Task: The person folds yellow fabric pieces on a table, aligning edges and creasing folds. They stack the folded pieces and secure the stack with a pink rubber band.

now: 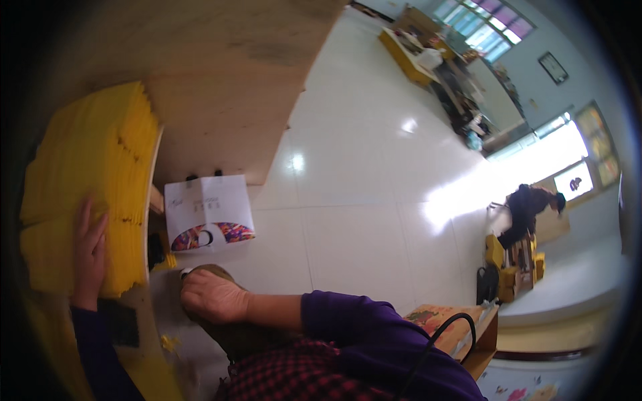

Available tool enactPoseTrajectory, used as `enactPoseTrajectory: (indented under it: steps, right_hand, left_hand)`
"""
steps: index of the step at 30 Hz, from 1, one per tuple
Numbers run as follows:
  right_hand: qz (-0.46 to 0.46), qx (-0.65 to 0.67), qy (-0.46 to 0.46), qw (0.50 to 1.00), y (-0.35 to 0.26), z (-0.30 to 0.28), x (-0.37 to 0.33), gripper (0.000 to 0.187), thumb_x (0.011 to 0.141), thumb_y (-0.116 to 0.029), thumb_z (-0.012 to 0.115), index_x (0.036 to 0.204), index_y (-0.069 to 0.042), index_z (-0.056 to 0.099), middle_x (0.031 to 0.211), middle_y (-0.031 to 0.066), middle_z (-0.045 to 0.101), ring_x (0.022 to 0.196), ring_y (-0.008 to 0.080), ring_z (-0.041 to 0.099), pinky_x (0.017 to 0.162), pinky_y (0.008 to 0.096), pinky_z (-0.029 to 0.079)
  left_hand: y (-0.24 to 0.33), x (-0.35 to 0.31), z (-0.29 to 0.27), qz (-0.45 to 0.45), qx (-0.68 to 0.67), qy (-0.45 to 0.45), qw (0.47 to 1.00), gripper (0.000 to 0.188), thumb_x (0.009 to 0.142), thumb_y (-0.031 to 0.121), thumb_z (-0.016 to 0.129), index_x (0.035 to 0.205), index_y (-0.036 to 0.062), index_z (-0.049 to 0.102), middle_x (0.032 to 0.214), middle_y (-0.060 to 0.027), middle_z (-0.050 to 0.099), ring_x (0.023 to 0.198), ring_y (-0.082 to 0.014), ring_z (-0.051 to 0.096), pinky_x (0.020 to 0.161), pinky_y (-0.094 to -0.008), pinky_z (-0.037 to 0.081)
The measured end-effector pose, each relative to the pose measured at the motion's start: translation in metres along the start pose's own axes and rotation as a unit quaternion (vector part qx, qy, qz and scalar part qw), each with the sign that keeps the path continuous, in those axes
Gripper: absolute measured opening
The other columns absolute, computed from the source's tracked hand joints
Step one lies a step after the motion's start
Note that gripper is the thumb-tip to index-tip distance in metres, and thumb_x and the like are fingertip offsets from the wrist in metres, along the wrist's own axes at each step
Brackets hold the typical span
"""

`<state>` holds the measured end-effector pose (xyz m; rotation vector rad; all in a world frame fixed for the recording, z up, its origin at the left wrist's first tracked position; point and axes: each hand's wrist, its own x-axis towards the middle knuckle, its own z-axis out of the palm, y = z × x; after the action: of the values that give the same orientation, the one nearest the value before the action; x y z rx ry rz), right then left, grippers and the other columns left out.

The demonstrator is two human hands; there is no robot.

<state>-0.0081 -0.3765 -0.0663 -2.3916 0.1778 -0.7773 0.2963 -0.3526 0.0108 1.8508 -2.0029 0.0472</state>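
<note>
A tall stack of yellow sheets [87, 154] fills the left side, standing on a wooden table. My left hand [90, 250] lies against the lower part of this stack with its fingers stretched out, not wrapped round anything. Over my knee, my right hand [212, 296] rests with its fingers curled in. Its fingertips are turned away, so whatever they may hold is hidden. A small white patch [186, 273] shows beside its knuckles; I cannot tell what it is.
A white printed paper bag [209, 210] hangs by the wooden table [221, 87]. Yellow scraps [170, 343] lie on the tiled floor [354, 200]. At lower right stands a wooden box [485, 334]. Another person [525, 207] works near the bright doorway, beside yellow stacks [509, 281].
</note>
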Motion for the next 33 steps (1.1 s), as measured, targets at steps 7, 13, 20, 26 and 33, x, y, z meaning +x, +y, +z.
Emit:
enactPoseTrajectory:
  steps: [7, 13, 20, 26, 33]
  right_hand:
    - [0.021, -0.021, -0.014, 0.999, -0.004, -0.006, -0.013, 0.014, 0.079, -0.017, 0.057, 0.086, -0.006, 0.052, 0.087, 0.0115, 0.055, 0.089, 0.0307, 0.053, 0.084, 0.0403, 0.041]
    - [0.013, -0.033, -0.023, 0.999, -0.001, 0.001, -0.005, 0.018, 0.073, -0.018, 0.061, 0.083, -0.006, 0.053, 0.087, 0.0109, 0.057, 0.091, 0.0301, 0.054, 0.086, 0.0394, 0.042]
    - [0.005, -0.044, -0.022, 0.999, 0.006, 0.005, -0.008, 0.018, 0.070, -0.020, 0.061, 0.080, -0.007, 0.053, 0.086, 0.0095, 0.058, 0.091, 0.0286, 0.055, 0.086, 0.0381, 0.042]
    - [-0.098, -0.093, -0.048, 0.990, 0.001, 0.011, -0.010, 0.013, 0.073, -0.022, 0.059, 0.076, -0.010, 0.055, 0.083, 0.0064, 0.057, 0.086, 0.0258, 0.055, 0.084, 0.0390, 0.043]
    - [-0.157, -0.023, -0.165, 0.973, -0.007, -0.003, -0.007, 0.014, 0.073, -0.024, 0.064, 0.082, -0.014, 0.063, 0.086, 0.0019, 0.060, 0.094, 0.0226, 0.055, 0.089, 0.0381, 0.041]
  left_hand:
    - [-0.010, -0.003, 0.007, 0.006, -0.013, 0.003, 1.000, 0.037, 0.098, 0.004, 0.038, 0.130, 0.0017, 0.055, 0.153, -0.0159, 0.031, 0.143, -0.0322, 0.025, 0.116, -0.0401, 0.020]
    - [-0.014, -0.005, 0.006, 0.003, 0.011, 0.000, 1.000, 0.037, 0.098, 0.005, 0.039, 0.132, 0.0028, 0.055, 0.154, -0.0154, 0.029, 0.144, -0.0318, 0.023, 0.117, -0.0405, 0.019]
    - [-0.010, -0.005, 0.002, -0.010, 0.012, -0.019, 1.000, 0.037, 0.098, 0.006, 0.040, 0.132, 0.0059, 0.055, 0.155, -0.0135, 0.029, 0.145, -0.0313, 0.022, 0.117, -0.0409, 0.018]
    - [-0.002, -0.004, -0.005, -0.038, -0.004, -0.020, 0.999, 0.036, 0.096, 0.004, 0.042, 0.129, 0.0038, 0.057, 0.153, -0.0151, 0.032, 0.144, -0.0320, 0.025, 0.117, -0.0393, 0.019]
    - [0.006, 0.003, -0.009, 0.008, -0.029, -0.001, 1.000, 0.034, 0.092, 0.003, 0.048, 0.124, 0.0015, 0.060, 0.150, -0.0173, 0.037, 0.140, -0.0343, 0.031, 0.114, -0.0395, 0.025]
